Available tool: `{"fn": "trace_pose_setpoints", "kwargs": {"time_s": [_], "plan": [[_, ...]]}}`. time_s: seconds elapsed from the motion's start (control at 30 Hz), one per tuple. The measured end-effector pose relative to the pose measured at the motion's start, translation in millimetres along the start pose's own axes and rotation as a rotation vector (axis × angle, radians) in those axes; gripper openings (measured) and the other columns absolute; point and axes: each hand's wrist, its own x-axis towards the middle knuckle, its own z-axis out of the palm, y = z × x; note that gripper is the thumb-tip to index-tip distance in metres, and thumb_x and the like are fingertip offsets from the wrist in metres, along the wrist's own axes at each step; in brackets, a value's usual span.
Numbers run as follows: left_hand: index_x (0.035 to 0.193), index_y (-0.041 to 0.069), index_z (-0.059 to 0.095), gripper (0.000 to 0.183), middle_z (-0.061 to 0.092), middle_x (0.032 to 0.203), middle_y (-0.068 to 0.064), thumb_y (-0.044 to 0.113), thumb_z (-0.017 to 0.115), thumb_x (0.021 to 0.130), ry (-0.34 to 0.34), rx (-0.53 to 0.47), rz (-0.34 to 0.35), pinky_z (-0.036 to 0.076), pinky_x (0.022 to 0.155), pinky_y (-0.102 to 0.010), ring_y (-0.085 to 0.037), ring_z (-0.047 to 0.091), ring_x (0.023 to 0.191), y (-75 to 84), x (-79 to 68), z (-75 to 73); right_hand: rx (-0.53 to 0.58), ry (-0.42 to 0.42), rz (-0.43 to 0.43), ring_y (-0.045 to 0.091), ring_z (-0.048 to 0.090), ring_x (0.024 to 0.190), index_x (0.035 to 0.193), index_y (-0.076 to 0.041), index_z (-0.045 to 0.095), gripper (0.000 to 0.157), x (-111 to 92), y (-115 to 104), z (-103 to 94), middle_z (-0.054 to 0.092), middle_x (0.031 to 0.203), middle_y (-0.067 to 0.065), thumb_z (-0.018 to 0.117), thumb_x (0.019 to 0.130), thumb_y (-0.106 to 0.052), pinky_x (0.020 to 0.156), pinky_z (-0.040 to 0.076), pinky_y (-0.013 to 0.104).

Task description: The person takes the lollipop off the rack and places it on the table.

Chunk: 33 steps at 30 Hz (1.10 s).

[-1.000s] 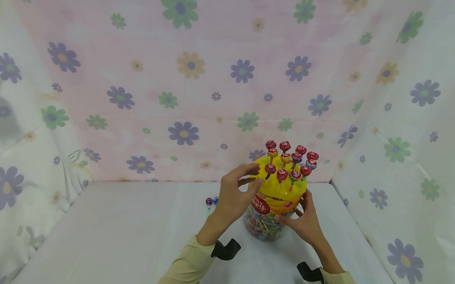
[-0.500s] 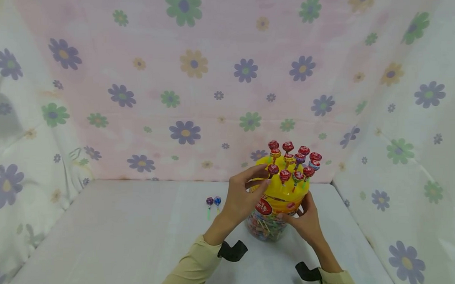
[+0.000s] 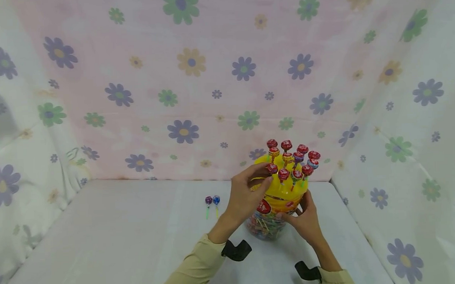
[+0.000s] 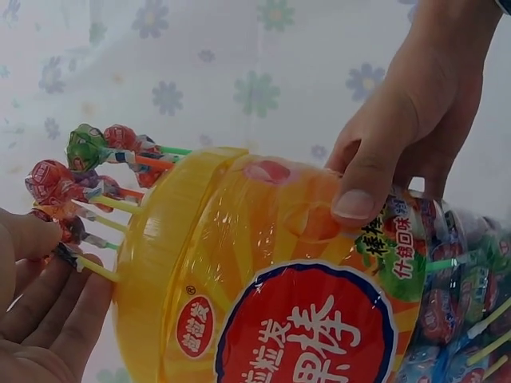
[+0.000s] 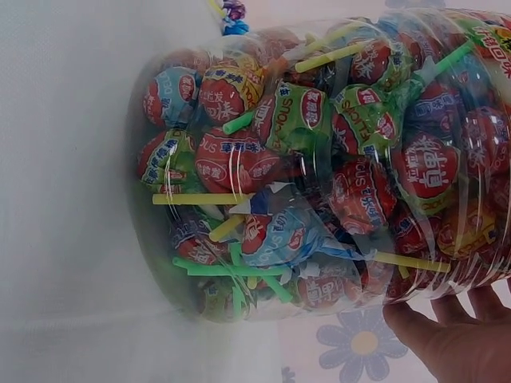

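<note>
A clear jar point(image 3: 266, 225) packed with wrapped lollipops stands on the white table, under a yellow lid point(image 3: 276, 192). Several lollipops stick up from the lid by their sticks. At the lid's left front, my left hand point(image 3: 247, 193) pinches a red-wrapped lollipop point(image 3: 272, 169) between thumb and fingers. In the left wrist view its stick point(image 4: 97, 268) runs to the lid, with the fingertips close by. My right hand point(image 3: 306, 222) grips the jar's right side, its thumb point(image 4: 358, 195) pressed on the yellow label. Its other fingers lie partly hidden behind the jar.
Two loose lollipops, one purple point(image 3: 208, 200) and one blue point(image 3: 216, 200), lie on the table left of the jar. A flowered cloth point(image 3: 196, 97) hangs behind and at both sides. Each wrist wears a black mount point(image 3: 236, 250).
My left hand has moved right and slightly down to the lid's front left lollipop and now pinches it. The two loose lollipops have come into full view. My right hand keeps its grip.
</note>
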Motion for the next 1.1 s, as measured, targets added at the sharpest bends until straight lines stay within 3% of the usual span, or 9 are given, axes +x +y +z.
{"fn": "trace_pose_setpoints", "kwargs": {"time_s": [0.17, 0.53, 0.8, 1.1], "plan": [[0.125, -0.002, 0.065, 0.029, 0.072, 0.113, -0.018, 0.000, 0.065, 0.096, 0.047, 0.011, 0.034, 0.060, 0.089, -0.028, -0.030, 0.072, 0.102, -0.8, 1.0, 3.9, 0.016, -0.010, 0.003, 0.032, 0.047, 0.135, 0.156, -0.012, 0.025, 0.091, -0.7, -1.9, -0.6, 0.045, 0.149, 0.012, 0.082, 0.085, -0.008, 0.111, 0.042, 0.056], [0.124, -0.002, 0.067, 0.027, 0.073, 0.111, -0.017, -0.001, 0.065, 0.097, 0.089, 0.015, 0.061, 0.060, 0.088, -0.030, -0.029, 0.072, 0.100, -3.2, -0.7, 7.6, 0.023, -0.004, 0.008, 0.032, 0.045, 0.136, 0.156, -0.011, 0.025, 0.091, -3.2, 0.7, -0.5, 0.044, 0.149, 0.013, 0.082, 0.085, -0.008, 0.112, 0.039, 0.058], [0.127, -0.001, 0.065, 0.030, 0.071, 0.116, -0.018, 0.000, 0.066, 0.097, 0.127, -0.034, 0.138, 0.061, 0.090, -0.034, -0.032, 0.072, 0.103, 9.1, 4.3, 2.8, 0.025, -0.011, 0.009, 0.036, 0.045, 0.138, 0.155, -0.012, 0.025, 0.091, -1.4, 0.5, 0.0, 0.043, 0.148, 0.013, 0.083, 0.084, -0.007, 0.111, 0.040, 0.060], [0.129, -0.001, 0.062, 0.031, 0.069, 0.118, -0.016, 0.000, 0.063, 0.099, 0.150, -0.013, 0.061, 0.059, 0.092, -0.031, -0.028, 0.068, 0.108, 6.1, -8.4, -7.9, 0.041, -0.020, 0.009, 0.035, 0.044, 0.137, 0.155, -0.012, 0.025, 0.091, 1.2, 1.1, -2.7, 0.043, 0.149, 0.012, 0.083, 0.085, -0.008, 0.112, 0.039, 0.061]]}}
